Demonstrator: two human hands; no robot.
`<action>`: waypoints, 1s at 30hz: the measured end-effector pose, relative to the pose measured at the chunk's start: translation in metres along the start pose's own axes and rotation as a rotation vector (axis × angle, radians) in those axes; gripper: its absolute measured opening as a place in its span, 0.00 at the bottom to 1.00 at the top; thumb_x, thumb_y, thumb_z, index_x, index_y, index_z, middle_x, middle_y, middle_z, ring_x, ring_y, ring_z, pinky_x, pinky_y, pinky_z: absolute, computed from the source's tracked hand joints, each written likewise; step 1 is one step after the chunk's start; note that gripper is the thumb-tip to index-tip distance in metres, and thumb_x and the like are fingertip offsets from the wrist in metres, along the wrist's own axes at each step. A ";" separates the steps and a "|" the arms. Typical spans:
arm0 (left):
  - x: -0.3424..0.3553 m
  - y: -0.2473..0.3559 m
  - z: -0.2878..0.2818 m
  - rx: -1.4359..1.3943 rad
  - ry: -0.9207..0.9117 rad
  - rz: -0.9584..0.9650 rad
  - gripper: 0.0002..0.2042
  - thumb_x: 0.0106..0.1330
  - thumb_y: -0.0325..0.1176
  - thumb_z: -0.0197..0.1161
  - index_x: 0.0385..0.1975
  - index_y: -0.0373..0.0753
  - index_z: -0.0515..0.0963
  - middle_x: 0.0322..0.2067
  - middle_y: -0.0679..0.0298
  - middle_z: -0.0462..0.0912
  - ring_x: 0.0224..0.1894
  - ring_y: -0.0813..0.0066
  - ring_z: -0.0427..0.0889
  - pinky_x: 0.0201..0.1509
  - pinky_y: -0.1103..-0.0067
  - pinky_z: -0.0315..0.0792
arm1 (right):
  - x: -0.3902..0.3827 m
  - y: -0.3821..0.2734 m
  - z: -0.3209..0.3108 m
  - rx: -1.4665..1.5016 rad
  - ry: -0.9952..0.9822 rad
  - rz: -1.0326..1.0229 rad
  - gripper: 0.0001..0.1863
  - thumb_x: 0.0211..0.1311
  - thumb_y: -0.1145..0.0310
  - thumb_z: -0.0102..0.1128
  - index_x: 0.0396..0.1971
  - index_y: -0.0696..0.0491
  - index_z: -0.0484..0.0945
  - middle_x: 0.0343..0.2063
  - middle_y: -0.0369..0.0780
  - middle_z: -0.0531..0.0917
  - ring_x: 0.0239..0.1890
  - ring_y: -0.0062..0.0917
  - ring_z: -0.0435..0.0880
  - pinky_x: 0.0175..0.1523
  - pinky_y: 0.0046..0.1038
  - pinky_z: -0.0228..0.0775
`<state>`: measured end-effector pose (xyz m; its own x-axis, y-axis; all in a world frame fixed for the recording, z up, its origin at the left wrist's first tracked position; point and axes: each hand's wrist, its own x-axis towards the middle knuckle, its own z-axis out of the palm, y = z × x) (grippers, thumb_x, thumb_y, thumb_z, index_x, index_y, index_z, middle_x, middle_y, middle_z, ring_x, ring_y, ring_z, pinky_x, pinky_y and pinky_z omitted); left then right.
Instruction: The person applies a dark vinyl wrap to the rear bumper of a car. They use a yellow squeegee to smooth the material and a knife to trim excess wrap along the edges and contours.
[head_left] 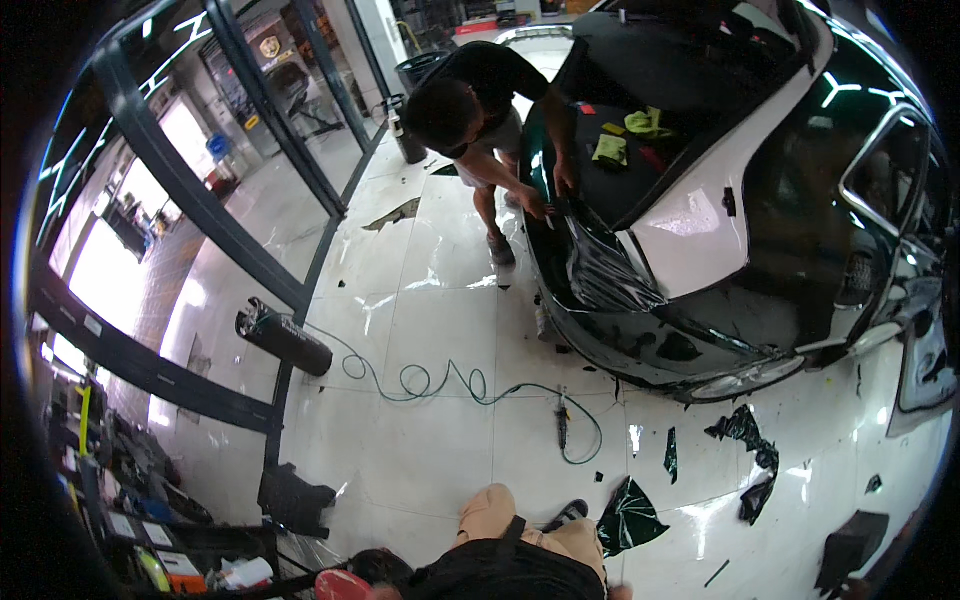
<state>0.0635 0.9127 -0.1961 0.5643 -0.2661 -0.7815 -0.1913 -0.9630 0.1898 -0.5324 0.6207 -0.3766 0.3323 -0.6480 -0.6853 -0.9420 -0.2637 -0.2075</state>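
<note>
At the lower edge, my left hand shows only slightly, beside a red object and a black bag or garment over my lap; its fingers are hidden. A sliver of my right hand shows at my other side, too cut off to read. My legs in tan trousers are below me, with a crumpled piece of dark green film on the floor beside my foot.
A co-worker bends at a dark green car, hands on loose wrinkled film. Cloths lie on its dark panel. A black cylinder, green hose and film scraps are on the floor. Glass doors line the left.
</note>
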 end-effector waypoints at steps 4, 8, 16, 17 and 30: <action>-0.017 -0.037 -0.003 -0.335 -0.114 -0.290 0.16 0.64 0.42 0.56 0.39 0.35 0.81 0.34 0.53 0.84 0.33 0.60 0.82 0.38 0.66 0.76 | -0.085 -0.067 -0.018 0.525 -0.195 0.609 0.12 0.60 0.62 0.52 0.35 0.53 0.79 0.26 0.47 0.82 0.32 0.43 0.80 0.40 0.45 0.71; 0.017 -0.033 -0.041 -0.437 -0.121 -0.208 0.17 0.64 0.43 0.55 0.40 0.36 0.80 0.35 0.53 0.83 0.34 0.59 0.82 0.40 0.66 0.75 | -0.104 -0.149 -0.002 0.718 -0.106 0.661 0.12 0.60 0.61 0.52 0.34 0.53 0.80 0.27 0.47 0.82 0.32 0.43 0.81 0.40 0.45 0.71; 0.052 -0.046 -0.096 -0.489 -0.140 -0.096 0.18 0.65 0.44 0.54 0.42 0.36 0.80 0.38 0.52 0.82 0.37 0.58 0.81 0.42 0.65 0.74 | -0.108 -0.259 0.014 0.933 0.085 0.524 0.13 0.59 0.61 0.52 0.33 0.53 0.80 0.27 0.47 0.82 0.32 0.43 0.81 0.40 0.44 0.72; 0.056 -0.047 -0.096 -0.485 -0.147 -0.084 0.18 0.65 0.44 0.54 0.42 0.36 0.79 0.38 0.52 0.82 0.37 0.58 0.81 0.43 0.65 0.74 | -0.112 -0.266 0.015 0.948 0.095 0.540 0.13 0.59 0.61 0.52 0.33 0.53 0.80 0.27 0.47 0.83 0.32 0.43 0.81 0.41 0.44 0.72; 0.068 -0.076 -0.127 -0.370 -0.173 -0.104 0.20 0.66 0.46 0.51 0.45 0.36 0.78 0.42 0.52 0.80 0.42 0.55 0.80 0.47 0.64 0.72 | -0.159 -0.289 0.057 0.922 0.016 0.677 0.14 0.59 0.60 0.52 0.32 0.54 0.81 0.29 0.46 0.83 0.33 0.43 0.82 0.41 0.43 0.73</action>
<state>0.2182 0.9625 -0.1883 0.4166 -0.1862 -0.8898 0.1783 -0.9431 0.2808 -0.3160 0.8409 -0.2478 -0.2615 -0.4679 -0.8442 -0.6009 0.7634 -0.2369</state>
